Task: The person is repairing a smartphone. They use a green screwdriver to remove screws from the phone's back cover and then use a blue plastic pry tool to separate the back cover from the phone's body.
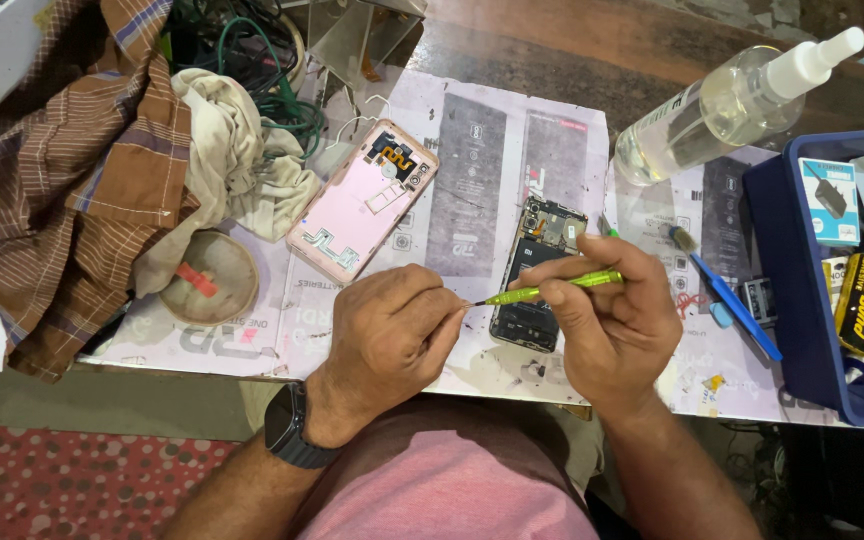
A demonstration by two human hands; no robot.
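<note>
Right hand clamped on green screwdriver, held level over tabletop. Left hand pinches its metal tip. Opened phone lies just behind, partly hidden by both hands; pink back cover w/ its inside up to the left, apart from phone.
</note>
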